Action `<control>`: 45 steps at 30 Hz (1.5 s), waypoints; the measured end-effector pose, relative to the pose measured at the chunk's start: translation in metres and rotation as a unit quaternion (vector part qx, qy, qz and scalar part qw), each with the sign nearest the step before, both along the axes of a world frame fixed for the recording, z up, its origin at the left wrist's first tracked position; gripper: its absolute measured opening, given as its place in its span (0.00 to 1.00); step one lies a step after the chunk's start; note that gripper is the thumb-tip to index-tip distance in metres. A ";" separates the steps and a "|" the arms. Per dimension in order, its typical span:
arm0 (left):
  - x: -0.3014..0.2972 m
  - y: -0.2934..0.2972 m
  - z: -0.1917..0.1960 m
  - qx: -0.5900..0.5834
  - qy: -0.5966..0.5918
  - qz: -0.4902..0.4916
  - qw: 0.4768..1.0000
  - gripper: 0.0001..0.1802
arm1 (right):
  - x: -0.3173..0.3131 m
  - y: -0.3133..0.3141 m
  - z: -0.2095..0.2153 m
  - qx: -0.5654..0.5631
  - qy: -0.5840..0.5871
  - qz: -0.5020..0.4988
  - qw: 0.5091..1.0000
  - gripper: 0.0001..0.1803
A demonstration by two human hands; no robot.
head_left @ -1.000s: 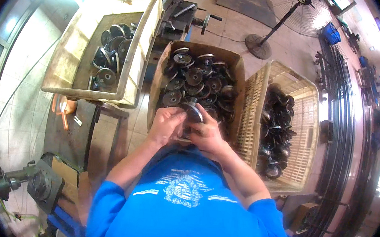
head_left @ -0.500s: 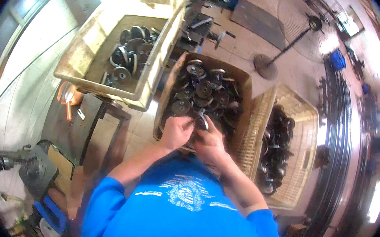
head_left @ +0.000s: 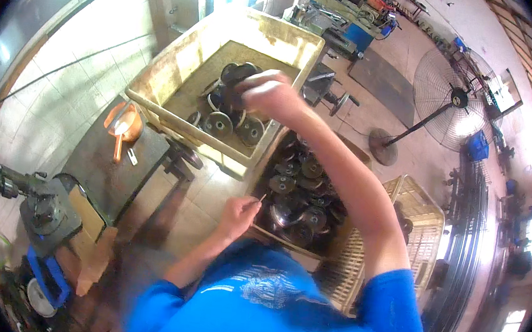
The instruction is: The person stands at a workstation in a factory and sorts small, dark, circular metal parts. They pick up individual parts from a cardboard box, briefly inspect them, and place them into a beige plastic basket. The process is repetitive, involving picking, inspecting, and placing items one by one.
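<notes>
My left hand (head_left: pixel 240 217) is closed in a pinch at the near left edge of the brown box of wheels. From its fingertips sticks out a short thin rod (head_left: pixel 263 198), light in colour; its kind is too small to make out. My right hand (head_left: pixel 275 100) reaches far forward over the cream plastic crate (head_left: pixel 186 129), above the dark metal wheels (head_left: pixel 219 124) piled there. Its fingers are bent and smeared by motion, with dark wheels right against them. Whether it grips one of these, I cannot tell.
Beneath my right forearm stands the brown box (head_left: pixel 284 239) full of similar wheels (head_left: pixel 282 184). To its right is a slatted cream crate (head_left: pixel 425 210). An orange dipper (head_left: pixel 130 126) rests on the left bench (head_left: pixel 96 166). A pedestal fan (head_left: pixel 458 98) stands beyond.
My hands were together over the brown box, around a shiny-rimmed wheel. The right has swung forward and left to the cream crate; the left stays near the box. The view has shifted too.
</notes>
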State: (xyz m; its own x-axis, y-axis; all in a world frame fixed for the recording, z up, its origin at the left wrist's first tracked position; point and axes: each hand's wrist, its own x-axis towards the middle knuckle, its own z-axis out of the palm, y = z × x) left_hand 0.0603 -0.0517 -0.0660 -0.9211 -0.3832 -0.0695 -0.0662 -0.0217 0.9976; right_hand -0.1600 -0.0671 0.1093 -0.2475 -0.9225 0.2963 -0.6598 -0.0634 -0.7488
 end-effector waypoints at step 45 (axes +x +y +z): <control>0.003 0.051 0.001 0.006 -0.131 -0.104 0.986 0.11 | 0.019 0.709 -0.282 0.025 -0.355 -0.772 0.527 0.15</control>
